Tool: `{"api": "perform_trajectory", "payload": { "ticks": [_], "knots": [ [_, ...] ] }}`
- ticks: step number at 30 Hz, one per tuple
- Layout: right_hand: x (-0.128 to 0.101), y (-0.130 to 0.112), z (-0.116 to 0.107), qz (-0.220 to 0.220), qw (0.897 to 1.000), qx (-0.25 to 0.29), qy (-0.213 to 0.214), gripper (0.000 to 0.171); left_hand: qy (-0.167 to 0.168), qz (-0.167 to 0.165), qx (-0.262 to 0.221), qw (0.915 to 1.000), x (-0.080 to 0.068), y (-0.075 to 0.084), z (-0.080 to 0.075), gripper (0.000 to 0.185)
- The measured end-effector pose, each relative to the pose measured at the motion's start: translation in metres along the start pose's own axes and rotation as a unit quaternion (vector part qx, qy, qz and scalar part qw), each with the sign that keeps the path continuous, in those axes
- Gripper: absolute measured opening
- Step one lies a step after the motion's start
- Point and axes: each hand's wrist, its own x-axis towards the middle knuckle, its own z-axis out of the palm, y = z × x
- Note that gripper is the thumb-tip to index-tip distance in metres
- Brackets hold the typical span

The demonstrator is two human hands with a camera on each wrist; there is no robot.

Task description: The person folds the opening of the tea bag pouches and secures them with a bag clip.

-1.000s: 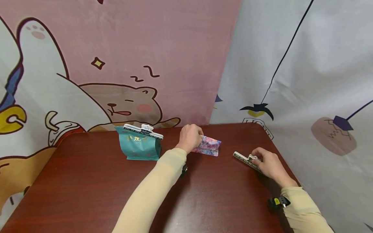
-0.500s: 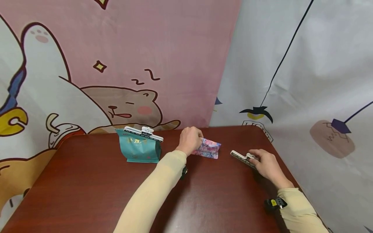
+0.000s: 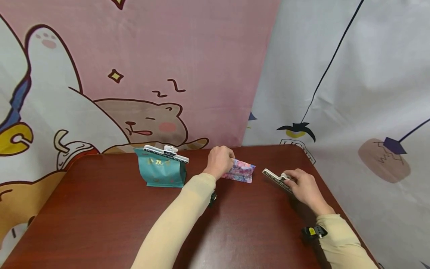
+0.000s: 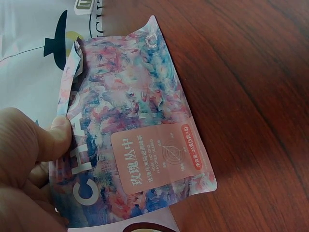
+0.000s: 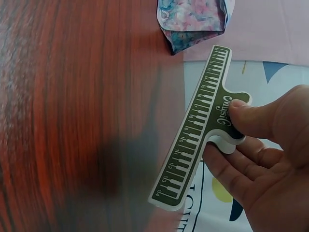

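Observation:
My left hand (image 3: 219, 162) pinches the top edge of a pink-and-blue tea pouch (image 3: 242, 171) near the back of the table. In the left wrist view the thumb presses on that edge, and the printed front of the pouch (image 4: 130, 92) shows its label; the other fingers are partly hidden behind it. To the right, my right hand (image 3: 305, 189) holds a long bag clip (image 3: 273, 177) by its handle. The right wrist view shows the clip (image 5: 190, 140) with green piano-key print, thumb on one handle plate and fingers behind the other, apart from the pouch.
A teal bag (image 3: 161, 175) stands upright at the back left, with a similar white clip (image 3: 154, 151) across its top. The dark red wooden table (image 3: 100, 216) reaches a printed cloth wall (image 3: 215, 74) at the back and right.
My right hand has moved a little to the left with the clip, toward the pouch. The left hand keeps its grip on the pouch; the head view tilted slightly.

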Motion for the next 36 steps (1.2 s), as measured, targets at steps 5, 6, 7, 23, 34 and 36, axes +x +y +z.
{"api": "perform_trajectory", "payload": {
  "ticks": [5, 6, 7, 23, 34, 36],
  "knots": [
    [0.004, -0.005, 0.0, -0.001, 1.0, 0.002, 0.006, 0.025, 0.001, -0.001, -0.001, 1.0, 0.001, 0.0, -0.001, 0.01],
    [0.004, -0.006, 0.0, -0.001, 1.0, 0.003, 0.008, 0.025, 0.001, -0.001, 0.0, 1.0, 0.001, 0.0, -0.001, 0.01],
    [0.005, -0.007, 0.0, -0.001, 1.0, 0.003, 0.01, 0.025, 0.001, -0.002, 0.001, 1.0, 0.001, 0.0, -0.001, 0.01],
    [0.013, -0.013, 0.005, -0.016, 0.999, -0.005, 0.047, 0.021, 0.011, 0.012, 0.018, 0.9997, 0.001, -0.002, 0.0, 0.011],
    [0.018, -0.02, 0.007, -0.019, 0.998, -0.001, 0.062, 0.019, 0.0, 0.002, 0.011, 0.9999, 0.0, 0.0, -0.001, 0.009],
    [0.019, -0.021, 0.007, -0.016, 0.998, 0.001, 0.064, 0.018, -0.001, 0.001, 0.01, 1.0, 0.0, 0.0, 0.0, 0.009]
  ]
}}
